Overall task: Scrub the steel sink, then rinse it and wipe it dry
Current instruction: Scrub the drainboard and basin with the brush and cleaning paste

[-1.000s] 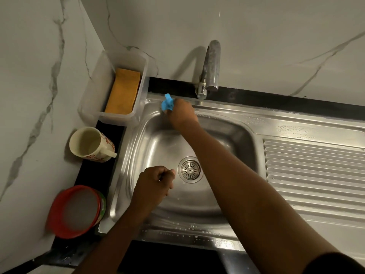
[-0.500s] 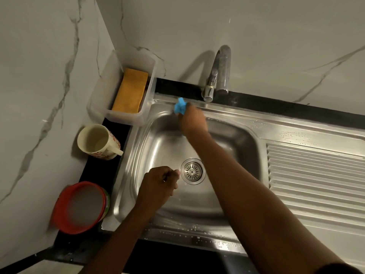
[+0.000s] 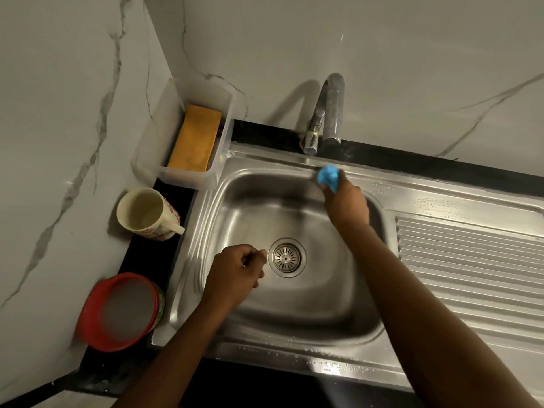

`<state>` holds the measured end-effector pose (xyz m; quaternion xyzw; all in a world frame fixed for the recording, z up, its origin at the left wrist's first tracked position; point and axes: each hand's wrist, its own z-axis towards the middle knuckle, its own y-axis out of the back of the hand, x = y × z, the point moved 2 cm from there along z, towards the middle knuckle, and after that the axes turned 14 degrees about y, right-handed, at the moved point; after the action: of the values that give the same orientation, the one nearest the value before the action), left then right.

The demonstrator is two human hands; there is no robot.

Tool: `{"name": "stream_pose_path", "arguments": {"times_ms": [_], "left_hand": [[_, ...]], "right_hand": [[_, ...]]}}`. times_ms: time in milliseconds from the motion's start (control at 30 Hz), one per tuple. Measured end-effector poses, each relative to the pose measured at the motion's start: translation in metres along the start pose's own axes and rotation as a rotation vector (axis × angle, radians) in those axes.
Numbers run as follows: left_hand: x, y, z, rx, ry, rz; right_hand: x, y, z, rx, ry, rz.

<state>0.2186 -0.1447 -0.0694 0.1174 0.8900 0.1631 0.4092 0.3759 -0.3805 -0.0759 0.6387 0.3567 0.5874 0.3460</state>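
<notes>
The steel sink [image 3: 253,219] fills the middle of the head view, with a round drain [image 3: 287,257] in its basin. My right hand [image 3: 347,204] grips a bunched blue cloth [image 3: 328,175] and presses it on the sink's back rim, just below the tap [image 3: 326,113]. My left hand [image 3: 235,272] hovers over the basin left of the drain, curled into a loose fist with nothing visible in it. Water drops lie on the front rim and on the ribbed drainboard [image 3: 471,260].
A clear plastic tub [image 3: 223,136] holding an orange sponge [image 3: 195,138] stands at the sink's back left corner. A cream mug [image 3: 147,213] and a red-lidded container [image 3: 123,310] sit on the black counter strip on the left. Marble walls close in behind and on the left.
My right hand has slid the blue cloth rightward along the back rim, from the back left corner to a spot under the tap. My left hand has stayed by the drain.
</notes>
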Motion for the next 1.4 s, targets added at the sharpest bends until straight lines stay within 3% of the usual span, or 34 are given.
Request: {"name": "stream_pose_path", "arguments": {"times_ms": [167,267,567,733,1033,1400], "left_hand": [[-0.007,0.01,0.001,-0.104,-0.08,0.151],[-0.02,0.027,0.0,-0.255,-0.181,0.288],[-0.061,0.088,0.012,-0.525,-0.483,0.35],[-0.078,0.108,0.036,-0.667,-0.506,0.584],[-0.084,0.123,0.073,-0.597,-0.566,0.712],[-0.126,0.146,0.04,-0.602,-0.612,0.649]], "right_hand": [[0.0,0.003,0.0,-0.03,-0.039,0.057],[0.024,-0.016,0.005,0.008,0.023,0.067],[0.122,-0.071,0.034,0.142,0.244,0.084],[0.135,-0.077,0.045,0.181,0.282,0.053],[0.136,-0.083,0.048,0.227,0.373,-0.092],[0.17,-0.097,0.041,0.287,0.414,0.058]]}}
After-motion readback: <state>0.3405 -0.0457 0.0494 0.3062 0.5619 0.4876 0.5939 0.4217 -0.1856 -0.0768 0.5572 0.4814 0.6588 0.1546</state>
